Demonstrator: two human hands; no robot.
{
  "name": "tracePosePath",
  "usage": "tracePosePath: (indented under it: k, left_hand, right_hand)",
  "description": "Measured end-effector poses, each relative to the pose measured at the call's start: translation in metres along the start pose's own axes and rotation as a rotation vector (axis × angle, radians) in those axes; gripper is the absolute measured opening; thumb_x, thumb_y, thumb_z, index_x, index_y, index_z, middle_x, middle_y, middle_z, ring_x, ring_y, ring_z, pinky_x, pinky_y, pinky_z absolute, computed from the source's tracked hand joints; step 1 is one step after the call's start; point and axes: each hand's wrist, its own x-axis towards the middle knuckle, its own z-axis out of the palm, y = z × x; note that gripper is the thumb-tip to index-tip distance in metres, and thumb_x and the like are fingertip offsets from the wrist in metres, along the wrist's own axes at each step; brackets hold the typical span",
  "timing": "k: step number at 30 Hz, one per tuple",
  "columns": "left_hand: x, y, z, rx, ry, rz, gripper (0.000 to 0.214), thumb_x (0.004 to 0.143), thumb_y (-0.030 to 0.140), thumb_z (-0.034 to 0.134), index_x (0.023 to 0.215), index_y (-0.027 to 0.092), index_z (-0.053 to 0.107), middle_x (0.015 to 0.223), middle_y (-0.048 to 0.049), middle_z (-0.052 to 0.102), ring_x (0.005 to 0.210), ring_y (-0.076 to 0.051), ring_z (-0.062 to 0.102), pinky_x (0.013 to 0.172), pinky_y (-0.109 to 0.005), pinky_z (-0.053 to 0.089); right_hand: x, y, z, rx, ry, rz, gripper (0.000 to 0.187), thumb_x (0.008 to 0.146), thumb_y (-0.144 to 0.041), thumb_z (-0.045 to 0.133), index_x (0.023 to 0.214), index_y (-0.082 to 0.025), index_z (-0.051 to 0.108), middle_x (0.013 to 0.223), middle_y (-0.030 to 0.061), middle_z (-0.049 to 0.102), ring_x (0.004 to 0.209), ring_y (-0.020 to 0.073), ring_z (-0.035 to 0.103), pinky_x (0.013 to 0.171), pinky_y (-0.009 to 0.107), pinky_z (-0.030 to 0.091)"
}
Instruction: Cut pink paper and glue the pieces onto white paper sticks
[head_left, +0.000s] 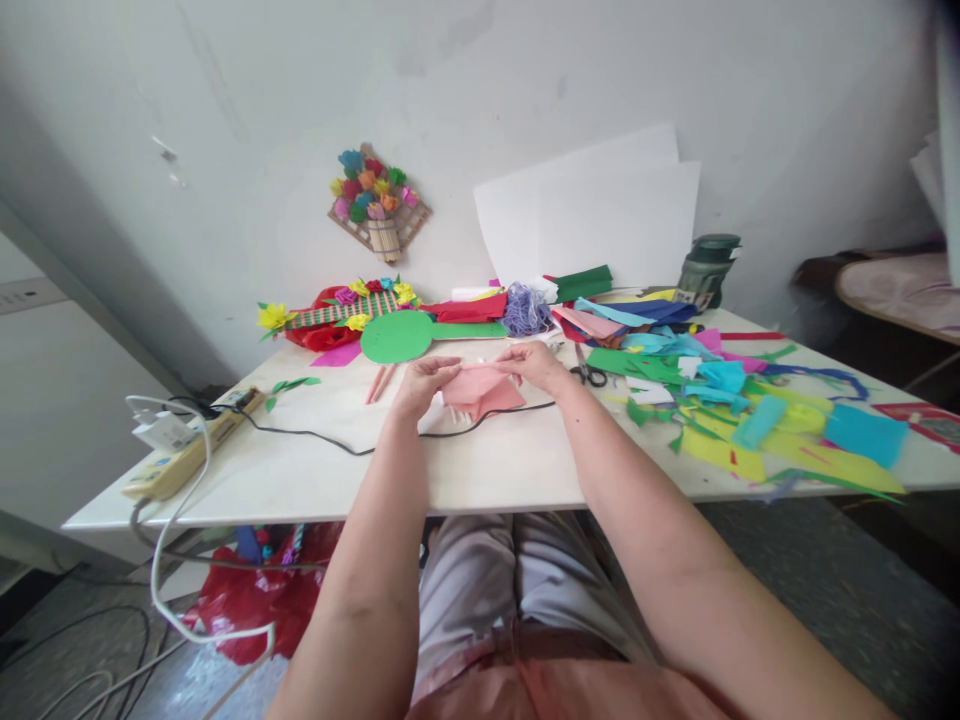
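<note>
A sheet of pink crepe paper spans the space between my hands over the middle of the table. My left hand pinches its left upper corner, and my right hand pinches the right one. The top edge looks narrow, perhaps rolled or folded; the fingers partly hide it. Left of my left hand lie two thin pink paper rolls. Small white pieces, too small to name, lie around the sheet. Black-handled scissors rest just right of my right hand. Behind is a green round paper piece with a long strip.
A black cable crosses the table to a power strip at the left. Coloured paper scraps cover the right side. Paper flowers, purple yarn and a dark green bottle stand along the back.
</note>
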Motion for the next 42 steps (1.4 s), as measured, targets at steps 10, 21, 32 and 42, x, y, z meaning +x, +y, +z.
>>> tracePosePath:
  k: [10, 21, 32, 42]
  left_hand:
    - [-0.003, 0.004, 0.001, 0.035, 0.008, -0.003, 0.043, 0.052, 0.032, 0.078, 0.090, 0.014, 0.071, 0.071, -0.0051, 0.067, 0.058, -0.011, 0.057, 0.055, -0.022, 0.043]
    - [-0.003, 0.005, 0.001, 0.103, 0.014, 0.035, 0.039, 0.054, 0.032, 0.077, 0.088, 0.014, 0.072, 0.070, -0.0047, 0.067, 0.056, -0.010, 0.055, 0.055, -0.022, 0.043]
    - [-0.002, 0.003, -0.004, 0.139, -0.018, 0.031, 0.040, 0.055, 0.035, 0.077, 0.089, 0.014, 0.072, 0.070, -0.0050, 0.068, 0.057, -0.010, 0.055, 0.056, -0.023, 0.044]
    - [-0.001, 0.002, -0.005, 0.201, -0.011, 0.039, 0.044, 0.059, 0.038, 0.074, 0.095, 0.014, 0.070, 0.076, -0.0059, 0.069, 0.061, -0.012, 0.057, 0.060, -0.024, 0.044]
  right_hand:
    - [-0.002, -0.005, 0.003, 0.053, 0.030, -0.010, 0.028, 0.055, -0.038, 0.072, 0.065, -0.013, 0.066, 0.048, -0.0017, 0.056, 0.034, 0.0077, 0.043, 0.036, 0.022, 0.034]
    - [-0.002, -0.005, 0.002, 0.152, 0.028, 0.014, 0.030, 0.054, -0.033, 0.075, 0.075, -0.013, 0.067, 0.051, -0.0014, 0.058, 0.036, 0.0066, 0.043, 0.038, 0.022, 0.035]
    - [0.002, 0.004, 0.001, 0.159, 0.032, -0.016, 0.030, 0.054, -0.035, 0.076, 0.072, -0.012, 0.067, 0.057, 0.0002, 0.061, 0.041, 0.0067, 0.046, 0.042, 0.021, 0.038]
    - [0.003, 0.001, 0.001, 0.176, 0.042, 0.032, 0.029, 0.053, -0.032, 0.075, 0.072, -0.013, 0.066, 0.051, -0.0025, 0.057, 0.037, 0.0058, 0.044, 0.039, 0.021, 0.035]
